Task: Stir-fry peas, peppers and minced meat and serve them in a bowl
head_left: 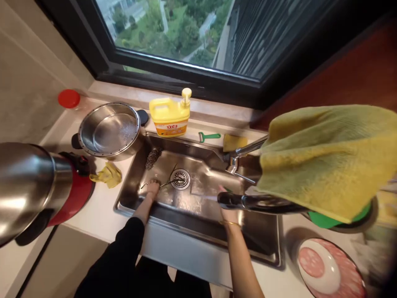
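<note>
Here, relative to the sink [136,165]:
Left hand [152,188]: on its floor, grasping a thin wire tool [169,182] beside the drain [180,179].
Right hand [228,209]: inside, behind the faucet [248,202]; grip hidden, cannot tell.

Landmark: bare-steel rectangular sink [198,209], grey, silver round drain strainer [180,179] in its floor. Behind the sink: yellow plastic detergent jug [170,116], orange-and-white label, cream pump; green-handled peeler [209,136]; dark brown-grey wire scourer [153,157] at the back left corner. Left of the sink: silver round steel pot [111,130] with black handles, perforated dot pattern inside; crumpled yellow cloth [107,174]; red round lid [68,98]. Right of the sink: olive-yellow towel [328,159]; pink-and-white blotch-patterned bowl [319,267]. Counter [93,217] white.
</note>
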Available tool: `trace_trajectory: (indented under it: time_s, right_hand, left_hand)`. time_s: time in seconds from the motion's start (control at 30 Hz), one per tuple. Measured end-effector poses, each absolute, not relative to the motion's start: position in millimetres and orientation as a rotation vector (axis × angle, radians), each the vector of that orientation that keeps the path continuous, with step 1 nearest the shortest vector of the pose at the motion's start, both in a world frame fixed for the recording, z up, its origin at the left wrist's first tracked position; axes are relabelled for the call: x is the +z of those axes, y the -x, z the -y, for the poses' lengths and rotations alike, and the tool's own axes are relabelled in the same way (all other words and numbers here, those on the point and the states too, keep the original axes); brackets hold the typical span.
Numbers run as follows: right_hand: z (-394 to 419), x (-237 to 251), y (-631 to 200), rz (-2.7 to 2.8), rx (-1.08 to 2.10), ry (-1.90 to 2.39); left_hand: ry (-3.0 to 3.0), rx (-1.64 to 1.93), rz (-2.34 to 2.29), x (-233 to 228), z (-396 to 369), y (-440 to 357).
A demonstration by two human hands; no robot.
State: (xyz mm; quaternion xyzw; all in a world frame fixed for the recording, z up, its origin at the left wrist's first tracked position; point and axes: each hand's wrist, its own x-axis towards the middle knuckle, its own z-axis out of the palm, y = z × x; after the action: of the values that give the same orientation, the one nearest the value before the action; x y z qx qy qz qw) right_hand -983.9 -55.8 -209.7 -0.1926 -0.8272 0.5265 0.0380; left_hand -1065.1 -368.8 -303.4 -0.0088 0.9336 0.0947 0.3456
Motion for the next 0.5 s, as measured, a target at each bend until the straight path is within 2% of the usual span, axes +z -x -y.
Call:
trace_trajectory:
  time_s: [0.03,0.23,0.33,0.5]
  right_hand:
    - [67.9,-215.9,979.5,2.422,1.795,0.661]
    - [104.9,-235.5,984.5,1.779,2.377,1.032]
    - [111.2,-233.0,1002.8,1.783,2.396,1.041]
    - [121.4,-224.3,1022.2,1.984,2.202,0.959]
  left_hand:
    - [0.028,0.292,-2.413,-304.6,371.5,1066.4]
    - [0.120,0.641,-2.262,-285.8,379.0,1074.1]
    - [0.147,0.885,-2.138,-264.8,357.0,1069.0]
    - [0.119,1.343,-1.928,-232.4,274.2,1044.6]
